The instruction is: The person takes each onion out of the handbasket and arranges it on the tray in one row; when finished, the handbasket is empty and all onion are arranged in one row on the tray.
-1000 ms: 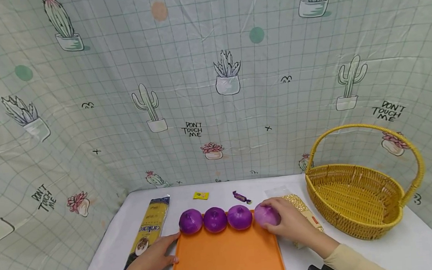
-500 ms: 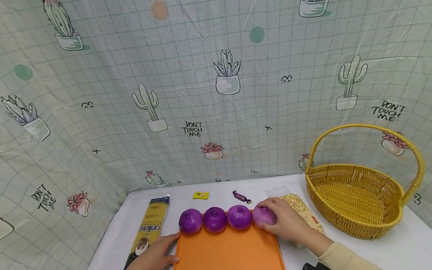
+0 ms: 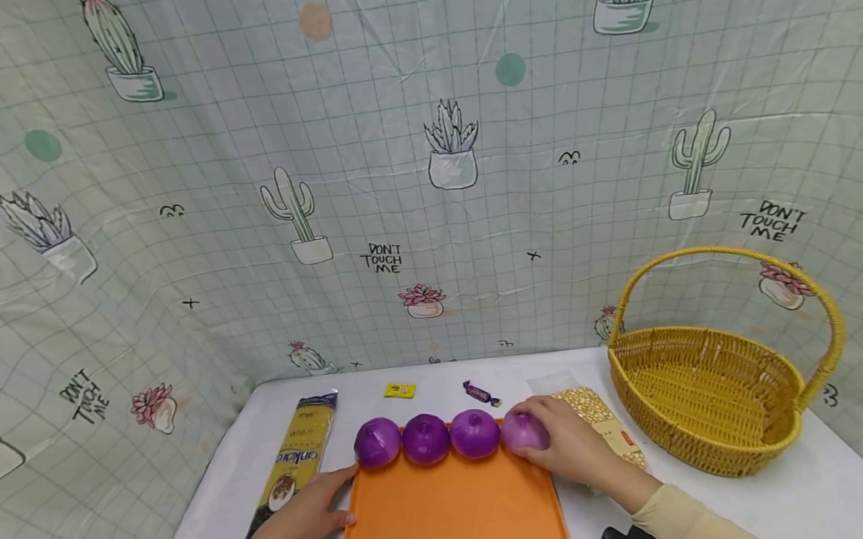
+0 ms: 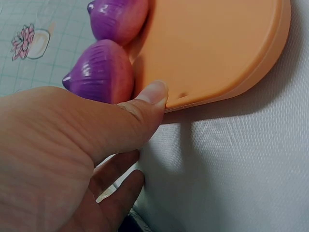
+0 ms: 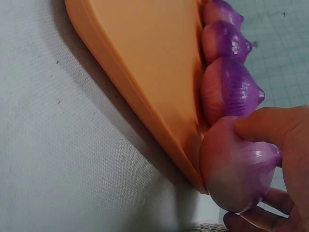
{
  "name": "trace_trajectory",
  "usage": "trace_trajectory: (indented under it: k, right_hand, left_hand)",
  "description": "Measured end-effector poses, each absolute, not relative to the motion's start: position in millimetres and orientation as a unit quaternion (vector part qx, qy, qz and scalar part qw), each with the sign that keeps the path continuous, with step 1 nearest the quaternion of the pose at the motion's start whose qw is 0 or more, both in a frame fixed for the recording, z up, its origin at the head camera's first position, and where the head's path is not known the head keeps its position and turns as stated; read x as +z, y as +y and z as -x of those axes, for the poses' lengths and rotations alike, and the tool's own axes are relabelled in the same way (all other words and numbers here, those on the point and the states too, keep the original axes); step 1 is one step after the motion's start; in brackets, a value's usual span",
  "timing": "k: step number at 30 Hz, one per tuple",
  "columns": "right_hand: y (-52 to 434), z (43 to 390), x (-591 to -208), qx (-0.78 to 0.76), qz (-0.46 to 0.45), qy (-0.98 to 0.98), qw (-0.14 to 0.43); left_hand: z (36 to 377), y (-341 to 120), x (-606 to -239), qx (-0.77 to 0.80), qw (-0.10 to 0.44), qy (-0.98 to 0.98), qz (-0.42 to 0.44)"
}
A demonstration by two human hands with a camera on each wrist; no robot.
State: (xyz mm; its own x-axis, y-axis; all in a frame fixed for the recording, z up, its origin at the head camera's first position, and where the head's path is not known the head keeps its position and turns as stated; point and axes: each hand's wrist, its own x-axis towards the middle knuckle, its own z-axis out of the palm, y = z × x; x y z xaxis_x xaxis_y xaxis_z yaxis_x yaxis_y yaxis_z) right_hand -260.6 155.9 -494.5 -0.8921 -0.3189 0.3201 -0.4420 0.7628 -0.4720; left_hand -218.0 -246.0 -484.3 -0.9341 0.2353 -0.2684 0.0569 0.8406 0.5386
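Bright, even, diffuse overhead light; soft shadows near. Strong bending at head-view edges. Wrist close-ups slightly soft, glare-free.

Tray point(image 3: 452, 518): I see its near surface open, reachable from the front. Far edge blocked by a touching row of four onions point(image 3: 426, 438); my right hand point(image 3: 572, 447) covers the rightmost. Left flank: left hand point(image 3: 299, 521) at the tray rim, pasta packet point(image 3: 295, 463) just beyond on the tabletop point(image 3: 815, 493). Right flank: grain bag point(image 3: 608, 424) close by, then basket point(image 3: 711, 400), handle arching over it. Behind the onions, two small sweets point(image 3: 440, 392), then the curtain.
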Motion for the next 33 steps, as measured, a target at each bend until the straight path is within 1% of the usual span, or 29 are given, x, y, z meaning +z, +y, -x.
trace_trajectory:
  k: [20,33]
  right_hand:
    - [148.6,265.5,-499.7,0.274,-0.196,-0.932,0.134]
    - [149.3,264.5,-496.4,0.285,-0.190,-0.932,0.115]
  left_hand:
    - [217.3,-246.8,-485.4,0.277,0.166,0.943,-0.076]
    - [217.1,-246.3,-483.9,0.270,0.164,0.946,-0.076]
